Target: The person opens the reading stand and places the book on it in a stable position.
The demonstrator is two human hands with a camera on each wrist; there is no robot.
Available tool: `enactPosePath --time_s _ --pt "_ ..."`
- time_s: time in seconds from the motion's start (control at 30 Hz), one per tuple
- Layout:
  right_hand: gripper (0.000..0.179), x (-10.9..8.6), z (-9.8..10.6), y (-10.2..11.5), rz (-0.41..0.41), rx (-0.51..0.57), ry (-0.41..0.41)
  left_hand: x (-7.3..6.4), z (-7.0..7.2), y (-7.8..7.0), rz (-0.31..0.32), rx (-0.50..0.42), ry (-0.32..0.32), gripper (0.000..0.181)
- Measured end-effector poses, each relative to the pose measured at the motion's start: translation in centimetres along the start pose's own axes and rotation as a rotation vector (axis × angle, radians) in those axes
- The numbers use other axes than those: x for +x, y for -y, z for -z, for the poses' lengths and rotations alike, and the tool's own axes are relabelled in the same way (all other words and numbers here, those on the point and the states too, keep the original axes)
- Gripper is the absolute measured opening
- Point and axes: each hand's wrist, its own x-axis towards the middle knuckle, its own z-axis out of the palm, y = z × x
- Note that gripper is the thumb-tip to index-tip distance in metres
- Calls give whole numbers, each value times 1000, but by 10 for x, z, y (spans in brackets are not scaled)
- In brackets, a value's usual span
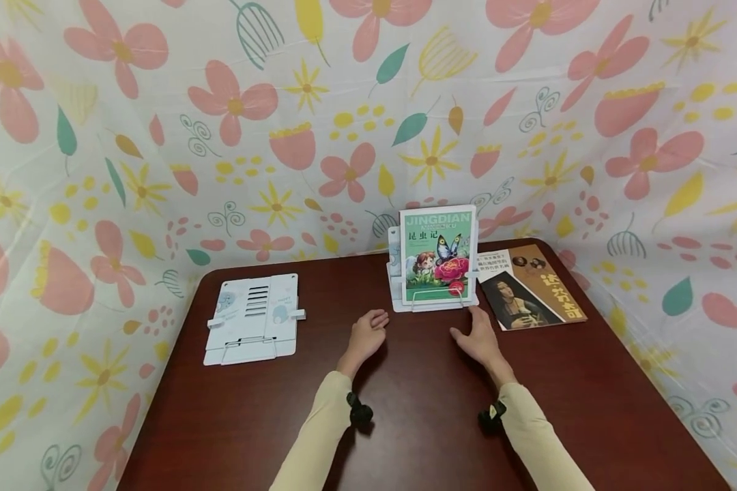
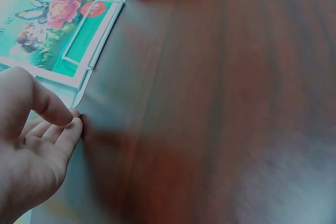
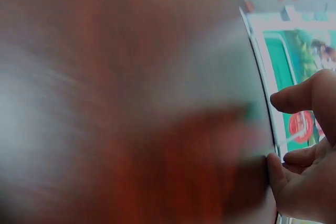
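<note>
A green book with a butterfly and a red flower on its cover stands tilted back on a white book stand. The stand's wire holder crosses the book's lower edge. My left hand is just off the stand's lower left corner, fingers loosely bent and nothing in them; in the left wrist view its fingertips lie right by that corner. At the lower right corner is my right hand, thumb apart from the fingers. The right wrist view has its thumb in front of the book's lower edge.
A second white book stand lies flat at the table's left, holding no book. Right of the upright stand lie a brown book and a book with a portrait, overlapping. Flowered cloth hangs behind the dark wooden table.
</note>
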Motion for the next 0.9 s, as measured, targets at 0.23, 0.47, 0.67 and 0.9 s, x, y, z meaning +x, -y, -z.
enactPosePath --time_s 0.23,0.47,0.67,0.9 --pt "74 -17 -13 19 -2 47 8 -20 18 10 -42 -18 35 49" --pt "73 -21 -29 51 -36 88 22 -36 70 19 -17 -17 -77 45" --pt "69 -14 -55 88 -24 157 31 -52 149 31 50 -32 -213 45" --pt "66 0 -91 125 23 207 76 -71 221 37 143 36 -357 48"
